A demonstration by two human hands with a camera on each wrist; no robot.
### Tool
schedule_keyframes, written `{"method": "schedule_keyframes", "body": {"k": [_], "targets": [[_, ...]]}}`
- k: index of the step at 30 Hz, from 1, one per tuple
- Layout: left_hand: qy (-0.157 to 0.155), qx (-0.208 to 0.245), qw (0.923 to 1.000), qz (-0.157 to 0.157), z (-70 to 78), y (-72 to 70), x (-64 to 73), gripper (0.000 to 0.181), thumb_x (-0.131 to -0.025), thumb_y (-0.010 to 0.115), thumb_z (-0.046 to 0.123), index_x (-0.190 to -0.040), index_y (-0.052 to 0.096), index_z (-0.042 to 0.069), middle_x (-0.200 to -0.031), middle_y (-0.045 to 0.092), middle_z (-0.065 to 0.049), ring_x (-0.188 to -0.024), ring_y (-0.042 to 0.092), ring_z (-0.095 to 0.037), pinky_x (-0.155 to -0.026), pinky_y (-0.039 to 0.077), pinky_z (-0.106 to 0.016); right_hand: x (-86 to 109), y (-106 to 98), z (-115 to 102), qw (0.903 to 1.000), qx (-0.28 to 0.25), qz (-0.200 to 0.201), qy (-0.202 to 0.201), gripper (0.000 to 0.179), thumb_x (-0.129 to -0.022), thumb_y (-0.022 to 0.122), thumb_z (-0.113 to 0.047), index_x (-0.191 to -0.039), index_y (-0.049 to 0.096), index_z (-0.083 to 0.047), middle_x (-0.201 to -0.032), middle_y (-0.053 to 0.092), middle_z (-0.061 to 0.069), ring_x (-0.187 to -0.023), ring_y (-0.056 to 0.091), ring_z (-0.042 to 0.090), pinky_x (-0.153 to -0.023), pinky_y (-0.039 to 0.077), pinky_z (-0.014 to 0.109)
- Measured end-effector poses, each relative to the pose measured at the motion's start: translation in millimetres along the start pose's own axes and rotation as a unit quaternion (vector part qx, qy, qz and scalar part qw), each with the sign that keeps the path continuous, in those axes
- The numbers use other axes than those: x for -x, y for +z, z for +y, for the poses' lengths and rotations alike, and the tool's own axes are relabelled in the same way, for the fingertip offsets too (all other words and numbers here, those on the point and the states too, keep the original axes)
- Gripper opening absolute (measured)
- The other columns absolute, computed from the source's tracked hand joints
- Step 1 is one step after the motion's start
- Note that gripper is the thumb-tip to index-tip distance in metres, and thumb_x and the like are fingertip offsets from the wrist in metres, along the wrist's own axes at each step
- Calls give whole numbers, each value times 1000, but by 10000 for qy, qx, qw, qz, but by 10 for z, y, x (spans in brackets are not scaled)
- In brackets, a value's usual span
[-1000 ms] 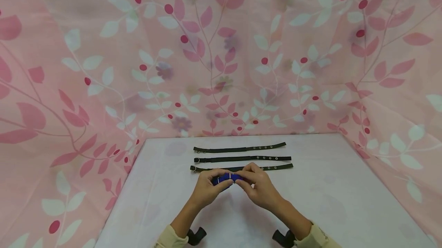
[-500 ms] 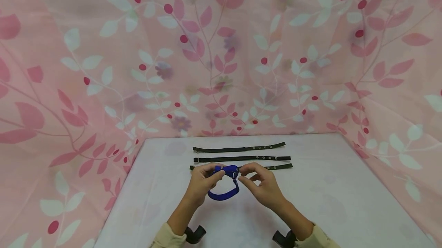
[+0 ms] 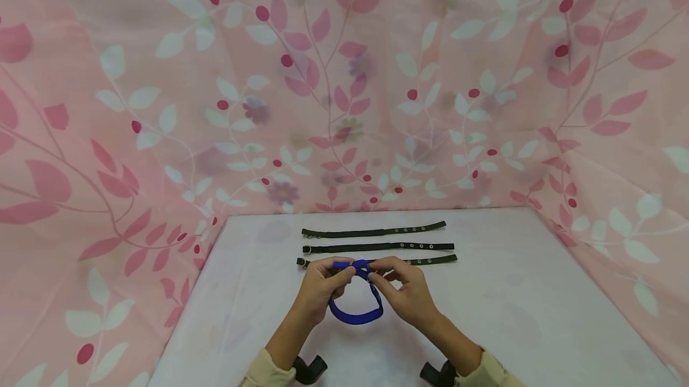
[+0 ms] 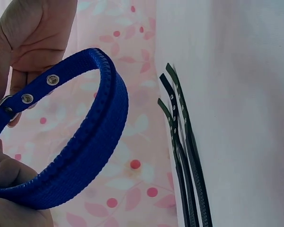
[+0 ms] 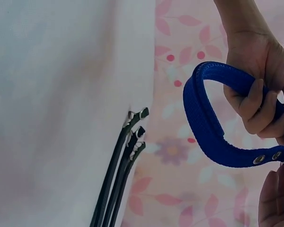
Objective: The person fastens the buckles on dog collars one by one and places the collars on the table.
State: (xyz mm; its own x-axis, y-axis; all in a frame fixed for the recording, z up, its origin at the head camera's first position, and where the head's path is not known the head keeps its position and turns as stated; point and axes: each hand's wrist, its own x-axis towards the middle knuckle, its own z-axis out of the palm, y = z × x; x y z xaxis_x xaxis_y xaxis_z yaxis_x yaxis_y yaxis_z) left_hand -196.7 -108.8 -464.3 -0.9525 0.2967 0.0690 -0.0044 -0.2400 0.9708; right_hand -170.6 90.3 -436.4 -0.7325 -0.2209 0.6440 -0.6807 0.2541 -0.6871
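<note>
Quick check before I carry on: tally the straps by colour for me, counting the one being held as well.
Blue strap: 1, bent into a loop above the table
Dark straps: 3, laid out in a row on the table; black or dark green, hard to tell
Total: 4
</note>
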Motion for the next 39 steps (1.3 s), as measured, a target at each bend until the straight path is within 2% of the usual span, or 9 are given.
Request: {"method": "schedule_keyframes", "body": {"k": [5, 8, 17, 24, 26, 33, 36, 39], "targets": [[46, -22, 10000, -7, -7, 8, -1, 12, -91, 72, 17, -100, 74, 9, -70, 62, 5, -55, 45, -7, -51, 36, -19, -3, 5, -52, 9998, -46, 14, -203, 19, -82, 70, 14, -99, 67, 4, -88, 71, 16, -77, 65, 22, -63, 58, 31], [90, -68, 9999, -57, -3, 15, -2, 11, -91, 72, 17, -100, 75, 10, -70, 62, 5, -55, 44, -7, -50, 36, -19, 6, 21, -38, 9994, -74, 37, -349, 20, -82, 69, 15, -99, 68, 5, -89, 70, 16, -76, 64, 22, -62, 57, 32], [234, -350, 9991, -109, 12, 54, 5, 29, -91, 71, 15, -108, 68, -9, -73, 61, 5, -56, 42, -6, -49, 33, -19, 8, 39, -23, 9983, -171, -27, -552, 22, -79, 70, 18, -97, 72, 6, -92, 69, 17, -78, 63, 24, -64, 56, 24], [373, -754, 9963, -157, -57, 56, 7, 25, -92, 71, 15, -107, 70, -5, -75, 61, 2, -60, 45, -9, -51, 36, -20, 8, 59, -15, 9976, -261, 9, -639, 23, -78, 71, 19, -99, 72, 9, -92, 70, 18, -79, 63, 26, -63, 56, 25], [406, -758, 9962, -131, -68, 54, 5, 25, -92, 70, 16, -107, 70, -4, -74, 61, 1, -59, 44, -9, -51, 36, -20, 14, 62, -25, 9981, -142, 46, -594, 23, -78, 71, 17, -100, 70, 7, -93, 70, 18, -80, 63, 27, -62, 56, 28], [300, -606, 9977, -14, -39, 25, 2, 29, -93, 70, 18, -109, 69, -6, -72, 58, -1, -55, 42, -9, -50, 35, -19, 114, 63, 50, 9998, 149, 13, 147, 23, -82, 73, 8, -103, 67, 2, -95, 71, 13, -85, 67, 24, -68, 59, 33], [255, -685, 9973, -93, -40, 14, -5, 29, -93, 70, 19, -109, 70, -5, -72, 58, -1, -55, 42, -9, -50, 35, -20, 132, 67, 67, 9995, 68, -67, 310, 19, -84, 72, 6, -102, 69, -1, -93, 72, 9, -85, 68, 20, -69, 59, 32], [211, -716, 9970, -191, -55, 22, -14, 28, -92, 72, 20, -107, 71, -3, -72, 59, -1, -56, 42, -9, -50, 35, -20, 111, 75, 17, 9994, 57, -55, 329, 18, -84, 71, 8, -101, 70, 1, -93, 73, 11, -85, 68, 21, -70, 59, 32]]}}
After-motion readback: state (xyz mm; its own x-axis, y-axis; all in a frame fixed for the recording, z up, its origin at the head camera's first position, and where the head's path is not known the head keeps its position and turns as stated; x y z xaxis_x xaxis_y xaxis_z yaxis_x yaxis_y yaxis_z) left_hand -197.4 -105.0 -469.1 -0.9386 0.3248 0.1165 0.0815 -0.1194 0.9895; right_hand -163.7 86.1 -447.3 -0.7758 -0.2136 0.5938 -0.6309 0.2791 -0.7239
